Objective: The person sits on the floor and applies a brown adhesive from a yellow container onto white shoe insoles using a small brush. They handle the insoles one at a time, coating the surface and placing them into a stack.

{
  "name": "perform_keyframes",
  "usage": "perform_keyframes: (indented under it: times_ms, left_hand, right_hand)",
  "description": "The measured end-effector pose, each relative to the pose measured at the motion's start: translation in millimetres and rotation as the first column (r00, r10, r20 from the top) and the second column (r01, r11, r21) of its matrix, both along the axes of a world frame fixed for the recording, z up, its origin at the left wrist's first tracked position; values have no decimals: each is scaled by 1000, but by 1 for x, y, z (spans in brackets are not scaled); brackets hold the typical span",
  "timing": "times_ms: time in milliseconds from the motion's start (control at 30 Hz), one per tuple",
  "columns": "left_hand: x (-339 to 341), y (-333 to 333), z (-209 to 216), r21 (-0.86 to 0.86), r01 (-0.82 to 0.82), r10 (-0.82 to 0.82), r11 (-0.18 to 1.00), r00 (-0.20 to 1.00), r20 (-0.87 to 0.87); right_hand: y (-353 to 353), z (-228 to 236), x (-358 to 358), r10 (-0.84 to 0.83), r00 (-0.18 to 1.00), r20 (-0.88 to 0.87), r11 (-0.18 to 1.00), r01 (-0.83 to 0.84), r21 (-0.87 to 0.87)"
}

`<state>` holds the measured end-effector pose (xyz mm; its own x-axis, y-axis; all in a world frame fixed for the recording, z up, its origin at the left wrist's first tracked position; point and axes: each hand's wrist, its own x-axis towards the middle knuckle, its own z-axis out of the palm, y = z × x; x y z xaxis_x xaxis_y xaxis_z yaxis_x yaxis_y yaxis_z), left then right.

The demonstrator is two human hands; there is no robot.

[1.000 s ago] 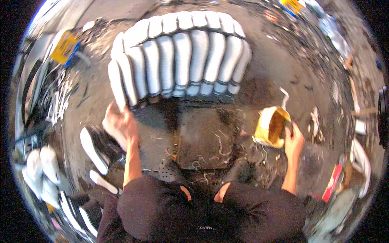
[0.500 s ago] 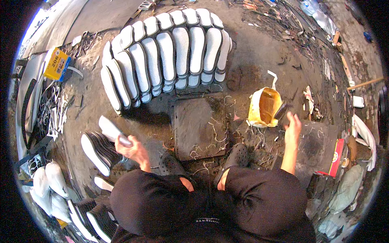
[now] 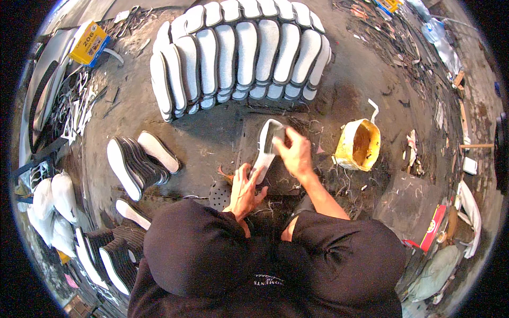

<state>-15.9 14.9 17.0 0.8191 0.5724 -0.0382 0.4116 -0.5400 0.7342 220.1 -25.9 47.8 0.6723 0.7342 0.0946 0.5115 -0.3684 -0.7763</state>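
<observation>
A white-faced shoe sole (image 3: pixel 262 155) with a dark edge lies lengthwise on a dark board (image 3: pixel 248 127) between my feet. My left hand (image 3: pixel 245 193) grips its near end, fingers on one side and thumb on the other. Over the sole's far half, my right hand (image 3: pixel 296 153) pinches a dark brush (image 3: pixel 278 140), smeared by motion and partly hidden by the fingers. To the right stands a yellow pot (image 3: pixel 345 144) with brown residue inside. A stack of soles (image 3: pixel 124 169) stands at the left, with one loose sole (image 3: pixel 158 152) beside it.
Upright soles (image 3: pixel 246 55) fill a broad curved row beyond the board. More soles (image 3: pixel 116 265) stand at the lower left, near white bags (image 3: pixel 55 199). A yellow box (image 3: pixel 87 42) sits at the far left, a red box (image 3: pixel 433 228) at the right. Scraps litter the floor.
My left hand has moved right, from beside the stack to the board, where a sole now lies. My right hand has brought the brush leftward from the pot onto the sole.
</observation>
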Motion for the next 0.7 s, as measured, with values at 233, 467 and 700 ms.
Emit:
perform_keyframes:
  times_ms: [233,467,700]
  left_hand:
    - [-10,-2,-12,-96,-10,13,995,1000,28]
    - [-16,-1,-15,-108,-58,65,992,996,64]
    - [-11,3,-14,-141,-15,18,990,1000,16]
  right_hand:
    - [47,-9,46,55,986,155,963,-12,-268]
    - [99,2,44,858,446,253,511,-701,-497]
    - [-20,-15,44,500,830,247,860,-443,-252]
